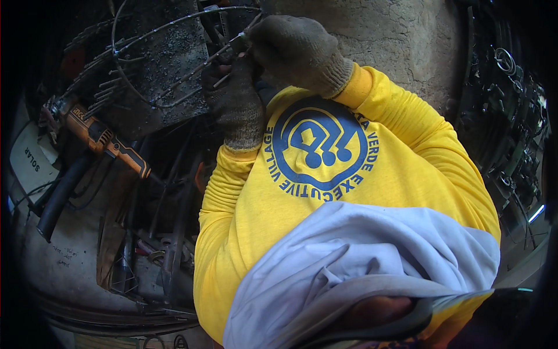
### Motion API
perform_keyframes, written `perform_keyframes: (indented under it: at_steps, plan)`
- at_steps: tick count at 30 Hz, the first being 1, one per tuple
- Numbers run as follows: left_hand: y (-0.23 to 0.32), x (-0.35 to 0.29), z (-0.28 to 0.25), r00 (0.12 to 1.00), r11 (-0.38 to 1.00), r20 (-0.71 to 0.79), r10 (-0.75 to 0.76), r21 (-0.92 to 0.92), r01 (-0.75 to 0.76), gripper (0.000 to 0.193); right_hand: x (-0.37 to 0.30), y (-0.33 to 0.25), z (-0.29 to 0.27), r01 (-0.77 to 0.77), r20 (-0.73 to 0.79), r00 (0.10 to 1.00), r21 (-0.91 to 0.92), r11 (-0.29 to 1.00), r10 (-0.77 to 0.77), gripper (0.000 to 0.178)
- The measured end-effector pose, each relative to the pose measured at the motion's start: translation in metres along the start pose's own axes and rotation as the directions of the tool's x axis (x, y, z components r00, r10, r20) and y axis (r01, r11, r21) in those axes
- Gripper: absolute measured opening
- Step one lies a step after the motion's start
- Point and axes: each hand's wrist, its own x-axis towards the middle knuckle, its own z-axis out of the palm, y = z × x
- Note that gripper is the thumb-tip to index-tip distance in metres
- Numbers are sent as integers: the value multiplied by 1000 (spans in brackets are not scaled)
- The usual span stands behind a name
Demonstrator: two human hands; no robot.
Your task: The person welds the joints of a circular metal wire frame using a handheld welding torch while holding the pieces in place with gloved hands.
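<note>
A frame of thin bent metal rods (135,93), with curved and straight lengths, stands at the upper left above a dark metal plate. My left hand (235,107), in a dark knit glove, is closed around the near side of this frame; a bare fingertip seems to show through the glove. Just right of it and higher, my right hand (299,51), gloved too, is curled shut at the frame's right end. A small shiny metal piece (239,42) sits by its fingers; what they grip is mostly hidden.
Grey grit lies on the metal plate (177,58). Several short rods (110,87) lie along its left side. An orange and black angle grinder (102,136) rests at the left, near a dark pipe (64,192). Metal scraps (505,116) crowd the right side.
</note>
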Motion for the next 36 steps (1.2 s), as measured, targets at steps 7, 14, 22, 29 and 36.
perform_keyframes:
  at_steps: [7,14,22,29,36]
  plan:
    - [1,3,-4,983,952,68,168,247,-180,20,-3,-1,-8,-33,-23,999,-60,998,32,16]
    - [-12,4,-18,795,393,386,468,715,-578,18,2,-3,-1,-43,-9,999,-51,998,42,15]
    - [6,0,3,1000,1000,-17,-16,11,16,18,-6,-6,-13,-97,52,994,-56,994,100,13]
    - [3,4,3,986,955,78,146,248,-161,21,-18,17,-12,-119,-89,989,23,993,120,17]
    - [-6,7,5,989,974,-5,149,175,-146,20,-17,21,-5,-137,-109,983,119,983,150,18]
